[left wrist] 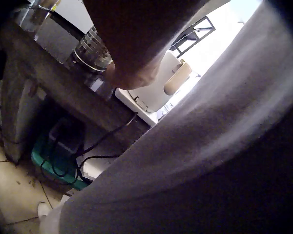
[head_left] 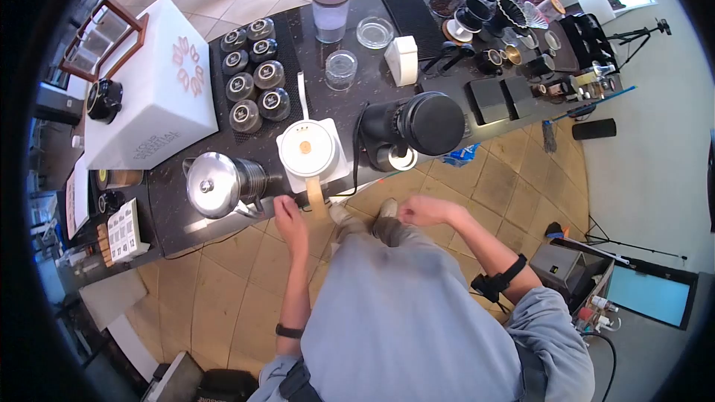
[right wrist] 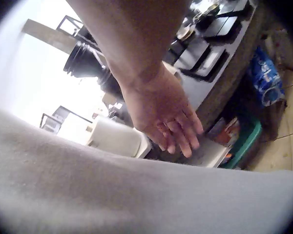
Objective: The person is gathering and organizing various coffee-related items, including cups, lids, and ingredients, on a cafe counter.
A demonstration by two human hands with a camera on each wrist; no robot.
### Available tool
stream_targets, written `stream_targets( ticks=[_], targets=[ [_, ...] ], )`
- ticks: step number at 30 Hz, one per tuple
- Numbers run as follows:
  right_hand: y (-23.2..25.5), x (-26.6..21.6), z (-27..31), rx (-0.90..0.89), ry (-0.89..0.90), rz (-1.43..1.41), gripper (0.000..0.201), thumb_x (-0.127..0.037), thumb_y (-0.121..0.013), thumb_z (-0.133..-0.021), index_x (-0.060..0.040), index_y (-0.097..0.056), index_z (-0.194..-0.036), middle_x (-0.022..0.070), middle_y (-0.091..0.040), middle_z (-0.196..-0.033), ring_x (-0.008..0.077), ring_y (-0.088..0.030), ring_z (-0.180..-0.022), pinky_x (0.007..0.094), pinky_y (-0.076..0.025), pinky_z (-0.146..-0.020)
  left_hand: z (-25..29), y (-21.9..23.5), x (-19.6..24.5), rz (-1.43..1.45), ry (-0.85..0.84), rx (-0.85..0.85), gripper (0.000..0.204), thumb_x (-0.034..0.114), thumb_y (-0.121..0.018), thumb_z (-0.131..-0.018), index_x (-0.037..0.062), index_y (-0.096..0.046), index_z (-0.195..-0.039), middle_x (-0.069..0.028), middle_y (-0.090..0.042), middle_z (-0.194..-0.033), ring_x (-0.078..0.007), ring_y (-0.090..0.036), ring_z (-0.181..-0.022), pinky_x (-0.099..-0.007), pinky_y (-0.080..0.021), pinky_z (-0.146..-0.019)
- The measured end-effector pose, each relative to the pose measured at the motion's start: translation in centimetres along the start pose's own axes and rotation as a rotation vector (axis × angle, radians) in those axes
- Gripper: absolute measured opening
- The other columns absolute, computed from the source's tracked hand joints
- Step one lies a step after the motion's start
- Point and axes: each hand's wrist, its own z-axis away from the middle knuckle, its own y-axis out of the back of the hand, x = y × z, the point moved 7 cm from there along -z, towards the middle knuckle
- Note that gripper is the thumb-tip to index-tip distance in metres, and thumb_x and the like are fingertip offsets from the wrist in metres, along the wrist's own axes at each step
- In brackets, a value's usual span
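Note:
My left hand (head_left: 290, 222) hangs at the counter's front edge, its fingers loosely curled and nothing seen in them. It is nearest to the wooden handle (head_left: 316, 197) of a white gooseneck kettle (head_left: 307, 150), which sits on a white base. Left of that hand stands a shiny metal lidded pot (head_left: 216, 186). My right hand (head_left: 428, 210) hovers in front of the counter, below a black coffee grinder (head_left: 410, 123) with a white cup (head_left: 403, 160) at its foot. In the right wrist view the right fingers (right wrist: 186, 139) hang relaxed, holding nothing.
Several lidded jars (head_left: 253, 82) stand on a dark mat behind the kettle. Two glass dishes, a tall canister (head_left: 331, 11) and a cream-coloured container (head_left: 402, 61) are farther back. A big white box (head_left: 149, 97) occupies the left end. Drippers and cups crowd the right.

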Motion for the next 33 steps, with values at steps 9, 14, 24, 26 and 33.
stream_targets(
  ticks=[9,14,24,26,33],
  targets=[
    [5.4,9.4,10.6,0.073,-0.495,-0.01,0.026,-0.026,-0.057,-0.089,-0.0039,-0.07,-0.086,0.0101,-0.071,-0.081,0.0213,-0.066,-0.078,0.036,-0.05,-0.074,2.2,5.7,10.5,0.034,-0.239,0.067,0.028,0.017,-0.046,-0.101,0.0018,-0.047,-0.078,-0.0026,-0.04,-0.063,-0.0123,-0.039,-0.056,-0.0291,-0.032,-0.051],
    [13.1,10.8,11.6,0.517,-0.409,0.059,0.02,-0.021,-0.061,-0.089,-0.0022,-0.066,-0.092,0.0083,-0.068,-0.074,0.0216,-0.066,-0.077,0.0336,-0.051,-0.074,2.5,7.3,16.9,0.436,-0.435,0.111,0.024,0.01,-0.049,-0.096,0.0031,-0.047,-0.073,-0.0016,-0.041,-0.061,-0.0094,-0.039,-0.055,-0.0264,-0.029,-0.049],
    [21.7,14.7,5.4,0.698,-0.064,-0.018,0.052,-0.015,-0.065,-0.084,-0.0059,-0.048,-0.132,0.0241,-0.043,-0.135,0.0411,-0.047,-0.124,0.0422,-0.04,-0.105,10.1,-4.4,32.0,0.134,-0.716,-0.603,0.019,0.007,-0.061,-0.085,0.0022,-0.057,-0.068,-0.0062,-0.046,-0.056,-0.0188,-0.044,-0.047,-0.0294,-0.03,-0.046],
    [22.8,15.8,3.9,0.703,0.02,0.003,0.053,-0.015,-0.065,-0.084,-0.0058,-0.047,-0.132,0.0258,-0.041,-0.137,0.0426,-0.045,-0.125,0.0426,-0.04,-0.106,11.6,-9.7,31.3,0.034,-0.487,-0.794,0.015,0.008,-0.062,-0.086,0.0018,-0.059,-0.072,-0.0077,-0.05,-0.058,-0.0197,-0.047,-0.047,-0.0307,-0.034,-0.046],
    [26.3,17.8,3.3,0.594,0.151,0.035,0.045,-0.013,-0.063,-0.085,-0.0061,-0.05,-0.128,0.0234,-0.044,-0.134,0.0424,-0.047,-0.123,0.0449,-0.042,-0.103,12.5,-25.5,31.8,-0.15,-0.269,-0.606,0.01,0.008,-0.058,-0.092,-0.0002,-0.063,-0.094,-0.0074,-0.062,-0.073,-0.0146,-0.059,-0.063,-0.0276,-0.047,-0.063]
  ],
)
